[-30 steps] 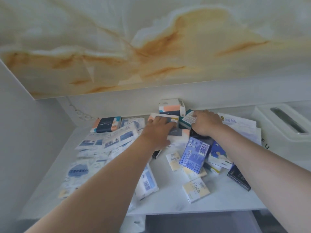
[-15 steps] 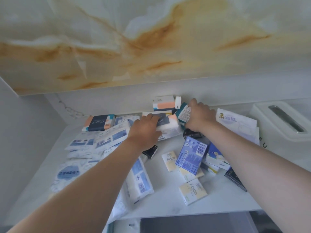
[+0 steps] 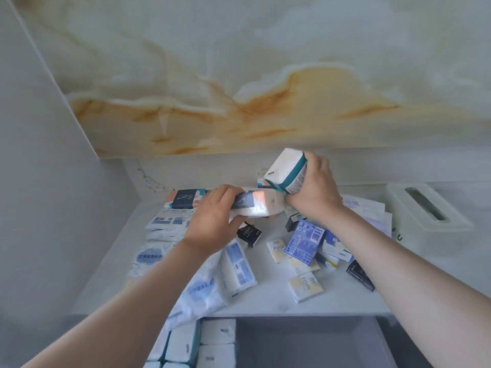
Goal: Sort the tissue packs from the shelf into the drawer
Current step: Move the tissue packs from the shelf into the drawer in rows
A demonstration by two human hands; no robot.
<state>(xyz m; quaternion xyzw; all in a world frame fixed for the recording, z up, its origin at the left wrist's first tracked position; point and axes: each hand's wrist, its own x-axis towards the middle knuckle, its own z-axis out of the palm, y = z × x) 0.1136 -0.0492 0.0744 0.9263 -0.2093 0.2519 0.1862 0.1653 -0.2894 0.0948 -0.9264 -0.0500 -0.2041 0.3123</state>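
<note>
Fingers of the right hand [image 3: 316, 189] curl round a white pack with a teal band [image 3: 285, 170], tipped on end and held clear above the shelf [image 3: 265, 296] — raised, it seems, to carry down to the drawer [image 3: 318, 341]. The left hand [image 3: 212, 221] wraps fingers and thumb over a navy-and-peach pack [image 3: 255, 207], blurred, low over the pile. One pack per hand probably halves the trips. Loose tissue packs [image 3: 305, 288] lie scattered across the shelf around both hands. Below its front edge the open drawer holds white packs [image 3: 218, 332] stood side by side at its left — sorted by kind, apparently.
</note>
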